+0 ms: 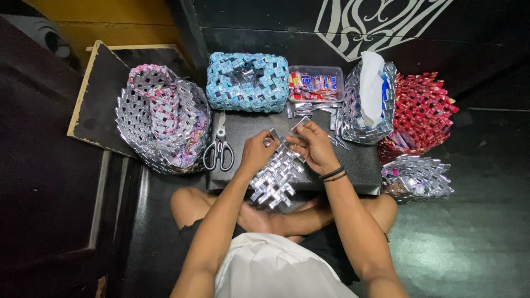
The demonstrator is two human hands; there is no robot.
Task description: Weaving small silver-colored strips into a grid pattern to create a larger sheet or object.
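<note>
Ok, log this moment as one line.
left hand: grips woven silver panel | right hand: pinches folded silver strip at panel's top edge | scissors: beside left hand, untouched

A home craft corner on a dark floor: woven foil baskets (160,118), scissors (219,150), tray of folded wrappers (314,85).

Bare arms; a white shirt (276,265) at bottom centre, dark shorts (326,254), and black wristbands (334,174) on the right wrist.
</note>
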